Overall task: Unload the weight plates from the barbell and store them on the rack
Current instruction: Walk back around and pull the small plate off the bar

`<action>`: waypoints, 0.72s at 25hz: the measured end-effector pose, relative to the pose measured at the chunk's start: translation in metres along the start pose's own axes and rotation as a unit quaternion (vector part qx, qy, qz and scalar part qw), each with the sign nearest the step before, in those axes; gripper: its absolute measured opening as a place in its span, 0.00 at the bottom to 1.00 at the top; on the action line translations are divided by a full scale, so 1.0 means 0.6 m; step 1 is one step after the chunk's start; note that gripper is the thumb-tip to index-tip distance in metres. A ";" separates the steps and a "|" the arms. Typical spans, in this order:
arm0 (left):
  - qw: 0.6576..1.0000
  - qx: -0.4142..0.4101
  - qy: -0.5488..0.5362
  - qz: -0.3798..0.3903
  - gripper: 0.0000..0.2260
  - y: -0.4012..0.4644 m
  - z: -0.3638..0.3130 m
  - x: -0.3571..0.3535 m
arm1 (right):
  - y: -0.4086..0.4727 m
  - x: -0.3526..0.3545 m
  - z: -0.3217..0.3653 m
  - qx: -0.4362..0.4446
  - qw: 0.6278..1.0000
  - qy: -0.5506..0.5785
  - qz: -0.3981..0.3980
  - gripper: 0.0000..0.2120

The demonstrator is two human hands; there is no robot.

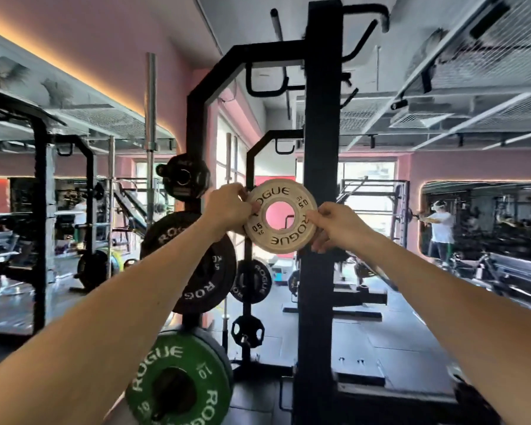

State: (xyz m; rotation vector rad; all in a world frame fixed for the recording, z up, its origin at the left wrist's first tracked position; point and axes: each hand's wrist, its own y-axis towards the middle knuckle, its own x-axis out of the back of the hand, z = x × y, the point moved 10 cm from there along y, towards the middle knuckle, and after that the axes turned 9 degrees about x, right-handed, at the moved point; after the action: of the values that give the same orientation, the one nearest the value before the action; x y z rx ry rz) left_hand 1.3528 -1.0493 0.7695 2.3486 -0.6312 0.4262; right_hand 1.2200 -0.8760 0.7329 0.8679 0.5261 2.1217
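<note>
The left hand (227,208) pinches the left edge of a small plate (280,215), thumb on its face and fingers curled behind the rim; the right hand (334,225) pinches the lower right edge the same way, so the plate is held up between both hands at arm's length. The plate is a pale, cream-coloured disc with a wide round centre hole, a raised inner ring, and black lettering reading "ROGUE" twice and "0.5 KG" twice; it is turned slightly, so the lettering sits askew. It is in the air just in front of the rack upright (322,179), overlapping that black post's left side. Left of the plate and a little higher, a small black plate (183,177) hangs on the rack. Below and left of the held plate sits a larger black plate (209,271) marked "ROGUE" and "5", and lower still a green plate (178,381) marked "ROGUE" and "10". Behind, under the held plate, two more black plates (252,280) hang on a farther post. Far right of the plate, a person (440,225) in a white shirt stands.
</note>
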 end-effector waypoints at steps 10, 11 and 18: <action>0.992 0.044 -0.076 0.090 0.07 -0.131 -0.116 -0.278 | -0.146 0.249 -0.138 -0.053 0.997 -0.062 0.006 0.10; 0.992 0.045 -0.071 0.099 0.06 -0.138 -0.119 -0.300 | -0.155 0.261 -0.155 -0.062 0.996 -0.057 0.005 0.10; 0.986 0.062 -0.069 0.139 0.06 -0.131 -0.099 -0.422 | -0.168 0.299 -0.258 -0.105 0.993 -0.061 -0.005 0.11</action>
State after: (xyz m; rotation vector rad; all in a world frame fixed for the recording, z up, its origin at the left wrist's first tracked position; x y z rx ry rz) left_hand 1.1771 -0.8745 0.6578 2.4297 -1.0317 0.4372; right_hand 1.0731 -0.6858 0.6392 0.8645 0.2398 2.0552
